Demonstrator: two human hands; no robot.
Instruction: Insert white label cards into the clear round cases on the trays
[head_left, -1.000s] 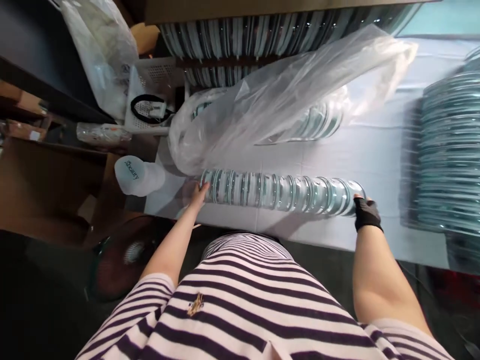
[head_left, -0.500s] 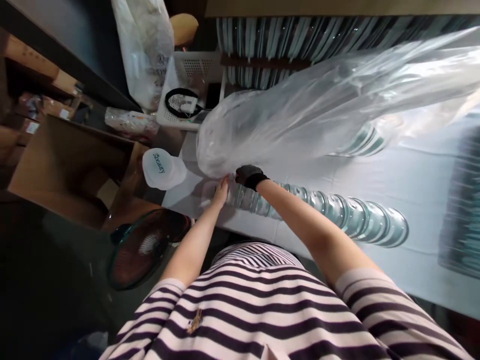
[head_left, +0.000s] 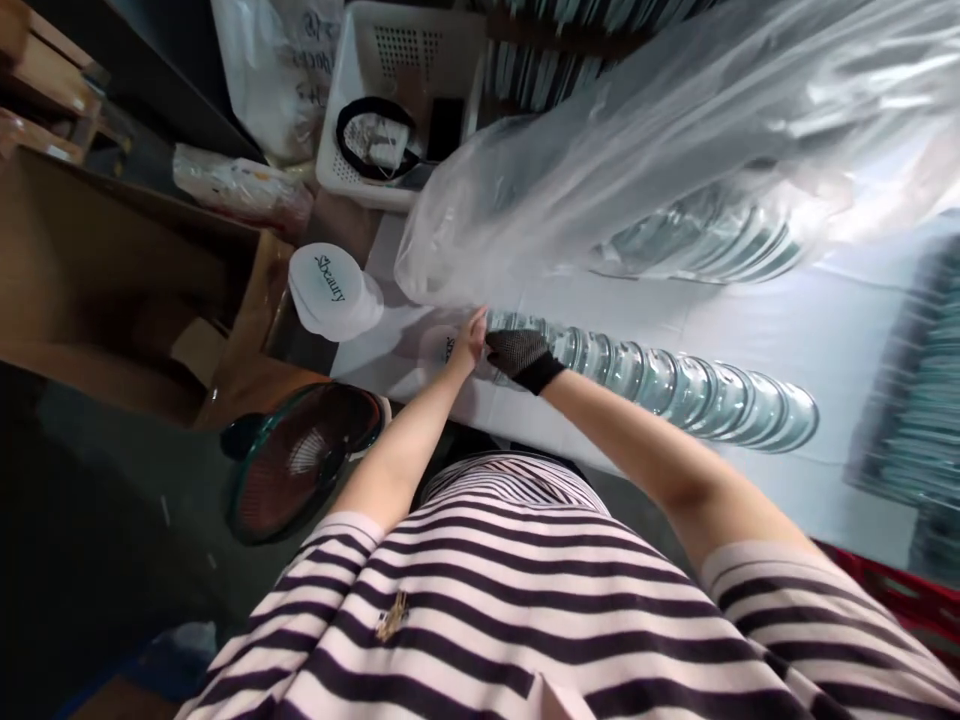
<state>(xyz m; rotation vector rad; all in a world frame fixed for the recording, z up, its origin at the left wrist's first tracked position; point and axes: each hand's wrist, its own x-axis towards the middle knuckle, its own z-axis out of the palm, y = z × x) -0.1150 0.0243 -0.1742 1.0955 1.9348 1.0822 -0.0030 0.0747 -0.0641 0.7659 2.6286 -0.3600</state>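
Note:
A long row of clear, round, nested pieces (head_left: 686,388), perhaps plastic lids, lies on its side along the white-covered table. At its left end my bare left hand (head_left: 471,340) has its fingers pressed together against the near pieces. My right hand (head_left: 519,355), in a black glove, curls close beside it over the same end, thumb side toward the left fingers. What either hand grips is hidden. A pale round piece with dark lettering (head_left: 437,346) lies left of my left hand, partly covered by it.
A large clear plastic bag (head_left: 540,210) spreads behind the row. White lids printed "beauty" (head_left: 326,285) are stacked at the table's left edge. Beyond them are a white basket (head_left: 352,40), an open cardboard box (head_left: 240,340) and a fan (head_left: 300,460). More clear pieces (head_left: 922,430) stand right.
Both hands have shifted slightly right along the row's left end, and my gloved hand is now more curled. The camera view has shifted, too.

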